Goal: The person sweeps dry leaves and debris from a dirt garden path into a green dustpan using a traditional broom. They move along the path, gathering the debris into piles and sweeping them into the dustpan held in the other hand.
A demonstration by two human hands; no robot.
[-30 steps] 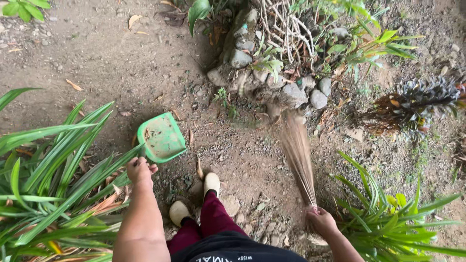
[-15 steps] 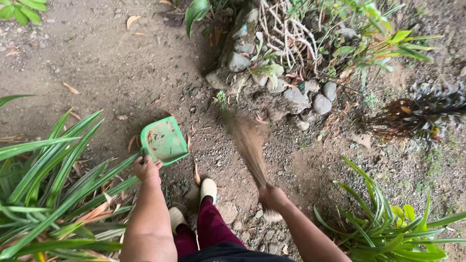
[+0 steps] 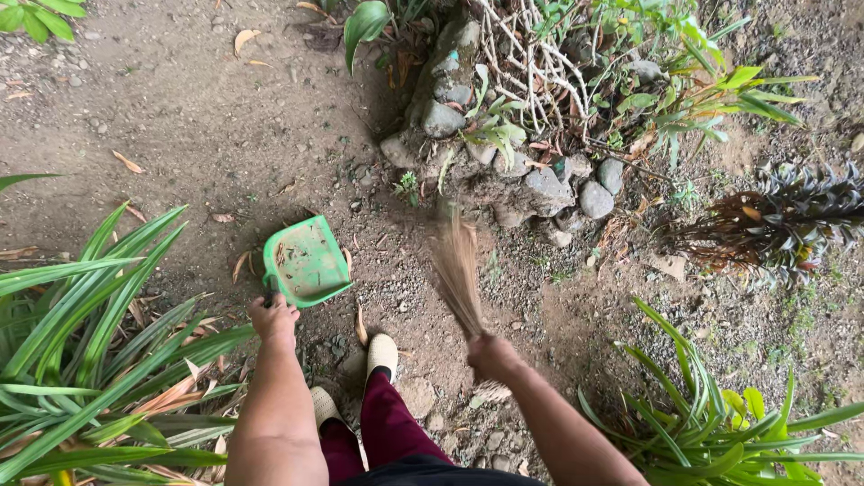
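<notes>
Your left hand [image 3: 273,318]: closed around the handle of a green dustpan [image 3: 307,262]. The pan sits low over the bare dirt ground [image 3: 180,108], mouth turned up and away from you, with a few dry scraps inside. Whether its edge touches the soil, you cannot tell.

Your right hand [image 3: 491,355]: fist closed on the bound end of a stick broom [image 3: 459,270]. The bristles fan upward and away from your hand, blurred, their tips near the foot of a stone pile.

Between the two: a patch of dirt with small pebbles and dry leaf bits; broom and dustpan are apart, not touching.

Below the hands: your feet in pale shoes [image 3: 382,354], maroon trouser legs [image 3: 382,427], standing between dustpan and broom.

Around, in order outward:
- Stone pile [image 3: 540,184], grey rounded rocks banked around pale bare roots [image 3: 531,63], just beyond the broom tips.
- Long-leaved green plant [image 3: 81,360], close beside your left forearm, blades reaching toward the dustpan.
- A second green plant [image 3: 720,423], near your right forearm.
- Dark spiky plant [image 3: 792,216] with brown dried leaves, well to the right.
- Fallen dry leaves [image 3: 128,162] scattered on the dirt beyond the dustpan.
</notes>
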